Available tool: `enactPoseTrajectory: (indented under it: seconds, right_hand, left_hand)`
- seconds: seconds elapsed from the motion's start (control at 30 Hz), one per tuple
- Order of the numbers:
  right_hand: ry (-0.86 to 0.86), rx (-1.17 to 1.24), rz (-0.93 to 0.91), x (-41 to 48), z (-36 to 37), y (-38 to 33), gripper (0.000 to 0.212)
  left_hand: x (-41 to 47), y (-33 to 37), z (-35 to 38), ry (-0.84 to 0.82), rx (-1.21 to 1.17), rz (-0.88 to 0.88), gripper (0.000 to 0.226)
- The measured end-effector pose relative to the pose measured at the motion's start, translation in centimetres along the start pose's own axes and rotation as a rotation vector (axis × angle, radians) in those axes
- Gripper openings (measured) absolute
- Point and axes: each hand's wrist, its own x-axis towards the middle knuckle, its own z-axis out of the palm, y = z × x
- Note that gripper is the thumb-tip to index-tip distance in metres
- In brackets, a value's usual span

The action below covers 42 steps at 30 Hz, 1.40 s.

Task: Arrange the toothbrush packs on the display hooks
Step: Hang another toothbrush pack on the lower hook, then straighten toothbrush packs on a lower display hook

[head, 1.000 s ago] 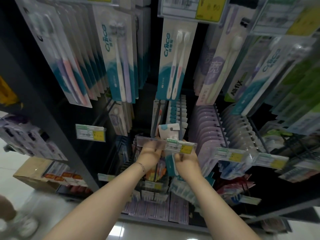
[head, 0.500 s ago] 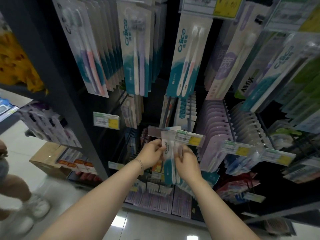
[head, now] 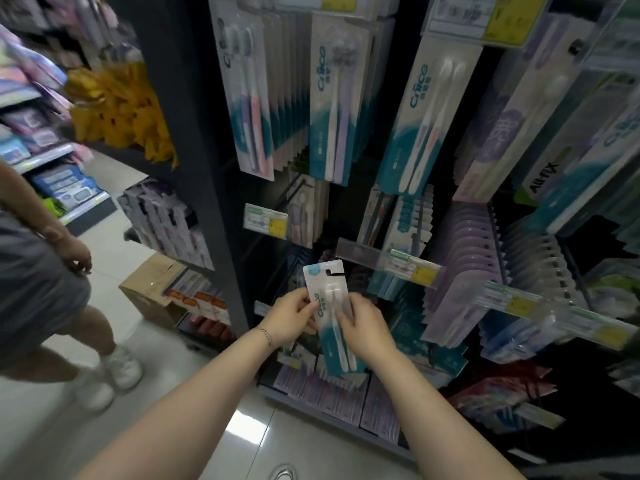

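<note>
A: Head view. Where's the task item?

B: One toothbrush pack (head: 325, 289), teal and white, two brushes inside. Held upright in front of the lower part of the display rack (head: 214, 188), centre of frame, below the clear price rail (head: 388, 261).

A: Is it on a hook?

B: Can't tell. There's a dark mark at the hang hole at the top of the card, and it could be a hook tip or just the hole.

A: Hands?

B: Left hand (head: 291, 318) grips the pack's left edge, with the fingers (head: 304, 299) curled round it. Right hand (head: 367, 327) is on the right edge, and its fingers (head: 346, 317) pinch the front of the blister. Thin bracelet (head: 266, 336) on the left wrist.

A: Other stock?

B: Upper row of hanging packs (head: 332, 109) above, same brand, tilted toward the camera. Purple packs (head: 464, 265) in a dense row to the right of the held one, well apart from it. More packs low on the rack, behind the hands.

A: Anything else?

B: Another person (head: 45, 271) stands at the far left on the tiled floor (head: 207, 410). Open cardboard box (head: 149, 289) on the floor beside the rack's left side. Yellow goods (head: 121, 109) on the upper left shelf are blurred.
</note>
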Motion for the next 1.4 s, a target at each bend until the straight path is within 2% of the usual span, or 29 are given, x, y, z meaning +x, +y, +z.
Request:
enactPoseTrajectory:
  seconds: [0.17, 0.3, 0.63, 0.8, 0.97, 1.1, 1.3, 1.4]
  right_hand:
    - [-0.031, -0.006, -0.053, -0.2, 1.1, -2.2, 0.021]
    - [0.007, 0.026, -0.118, -0.5, 1.0, -4.1, 0.023]
    - [0.248, 0.17, -0.29, 0.5, -4.2, -9.1, 0.017]
    - [0.378, 0.197, -0.336, 2.0, -8.3, -10.7, 0.034]
    - [0.404, 0.239, -0.293, 3.1, -11.9, -11.3, 0.044]
    - [0.472, 0.259, -0.263, 3.8, -14.4, -11.5, 0.041]
    - [0.616, 0.212, -0.237, 4.9, -17.6, -11.2, 0.022]
    - [0.66, 0.197, -0.226, 5.9, -19.0, -11.1, 0.022]
  left_hand:
    - [-2.3, -0.4, -2.2, 0.103, -0.002, 0.004, 0.019]
    - [-3.5, 0.0, -3.4, 0.22, -0.041, 0.038, 0.009]
    - [-3.8, 7.3, -5.9, 0.378, -0.171, 0.325, 0.007]
    - [-2.5, 12.0, -6.4, 0.355, -0.25, 0.421, 0.013]
    - [-0.5, 16.4, -6.3, 0.304, -0.26, 0.481, 0.019]
    - [1.2, 19.1, -5.4, 0.279, -0.274, 0.503, 0.016]
    - [3.4, 21.6, -3.6, 0.224, -0.294, 0.55, 0.012]
    - [4.0, 23.1, -3.3, 0.194, -0.302, 0.558, 0.01]
